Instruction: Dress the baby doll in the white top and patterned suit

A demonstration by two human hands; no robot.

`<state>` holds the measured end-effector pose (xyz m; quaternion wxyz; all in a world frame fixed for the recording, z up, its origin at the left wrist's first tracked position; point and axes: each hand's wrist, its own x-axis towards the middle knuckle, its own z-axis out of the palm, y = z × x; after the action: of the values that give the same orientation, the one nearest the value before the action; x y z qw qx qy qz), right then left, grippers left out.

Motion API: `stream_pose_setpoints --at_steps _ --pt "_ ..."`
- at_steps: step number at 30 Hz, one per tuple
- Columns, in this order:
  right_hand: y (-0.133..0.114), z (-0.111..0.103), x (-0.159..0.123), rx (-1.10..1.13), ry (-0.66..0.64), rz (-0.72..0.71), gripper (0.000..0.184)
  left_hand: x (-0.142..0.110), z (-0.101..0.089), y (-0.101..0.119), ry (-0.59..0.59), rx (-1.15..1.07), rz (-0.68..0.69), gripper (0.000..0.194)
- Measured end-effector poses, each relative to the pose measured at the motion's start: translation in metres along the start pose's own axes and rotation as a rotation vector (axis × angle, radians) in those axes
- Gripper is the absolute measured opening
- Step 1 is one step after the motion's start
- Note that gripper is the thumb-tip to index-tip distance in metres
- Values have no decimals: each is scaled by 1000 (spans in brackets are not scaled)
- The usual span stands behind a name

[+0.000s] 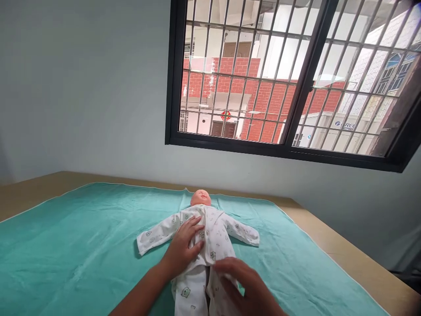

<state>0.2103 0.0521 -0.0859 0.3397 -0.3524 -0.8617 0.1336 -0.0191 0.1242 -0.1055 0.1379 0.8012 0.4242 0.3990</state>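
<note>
A baby doll (201,198) lies on its back, its head toward the wall. It wears a white long-sleeved top (217,226) with small animal prints and matching white trousers (190,292). Both sleeves are spread out to the sides. My left hand (186,243) rests flat on the left side of the top's front, fingers apart. Close to the top's lower hem, my right hand (246,283) is over the trousers with bent fingers, thumb and fingers apart, and nothing visible in it. Whether its fingertips touch the cloth is hard to tell.
A green cloth (88,237) with light creases lies under the doll on a wooden table (355,259). Behind the table is a pale wall (85,96) with a dark-framed, barred window (286,151). A dark object (409,274) is partly visible at the right edge.
</note>
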Motion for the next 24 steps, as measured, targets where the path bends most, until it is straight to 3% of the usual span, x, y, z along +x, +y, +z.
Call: stream_pose_setpoints --at_steps 2,4,8,11,13,18,24 --pt "-6 -11 23 48 135 153 20 3 1 5 10 23 -14 40" --pt "-8 -16 50 -9 152 248 24 5 1 12 17 46 -10 39" --pt "-4 -12 91 -322 -48 359 42 8 0 23 34 54 9 33" --pt "3 -9 101 -328 -126 384 35 14 -2 28 41 102 -15 26" --pt "12 -11 101 -214 -148 398 30 21 -3 30 26 137 -27 21" --pt "45 -14 99 362 -229 543 20 39 -1 33 -38 72 -115 14" --pt "65 2 97 588 -26 486 18 42 -1 32 -92 -62 -181 12"
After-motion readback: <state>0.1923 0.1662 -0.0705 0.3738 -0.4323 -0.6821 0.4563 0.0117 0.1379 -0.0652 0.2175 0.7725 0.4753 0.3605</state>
